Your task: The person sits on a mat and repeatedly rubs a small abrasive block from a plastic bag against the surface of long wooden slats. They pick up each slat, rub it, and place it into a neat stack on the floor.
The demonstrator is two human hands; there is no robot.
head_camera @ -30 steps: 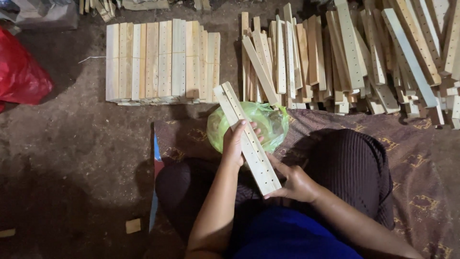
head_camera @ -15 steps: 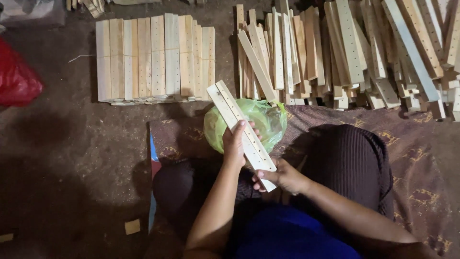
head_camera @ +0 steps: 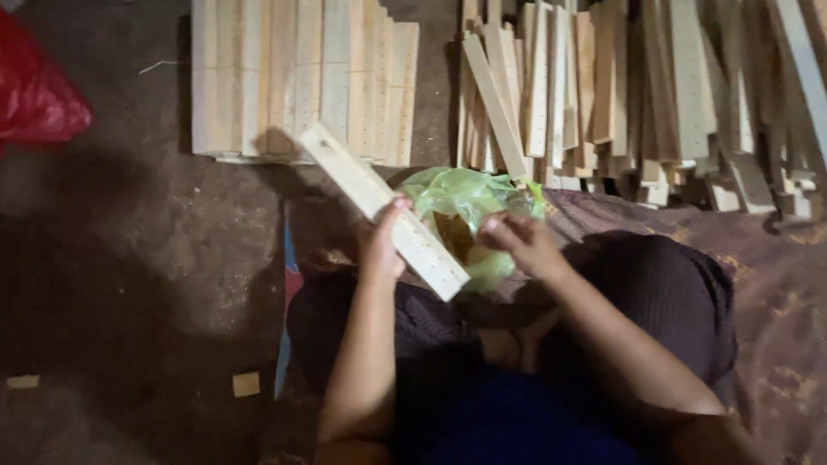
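Two bare hands work over the lap of a seated person, seen from above. Far left lies a red plastic bag [head_camera: 34, 99] on the dark floor, with a small wood offcut [head_camera: 246, 384] nearer the knees. Next comes a neat stack of flat slats [head_camera: 301, 82], laid side by side. The left hand [head_camera: 383, 245] is closed around a long wooden slat [head_camera: 383, 211] with a row of small holes along it, gripping it near its lower end; the slat tilts up and to the left, its far end overlapping the neat stack. Just to the right sits a green plastic bag [head_camera: 465, 207] (something yellowish shows inside, too blurred to tell). The right hand [head_camera: 517, 241] hovers at the bag's opening, fingers curled and pinched together; whether they hold anything I cannot tell. Far right, a loose heap of slats [head_camera: 655, 95] leans every way above a patterned cloth [head_camera: 775, 284].
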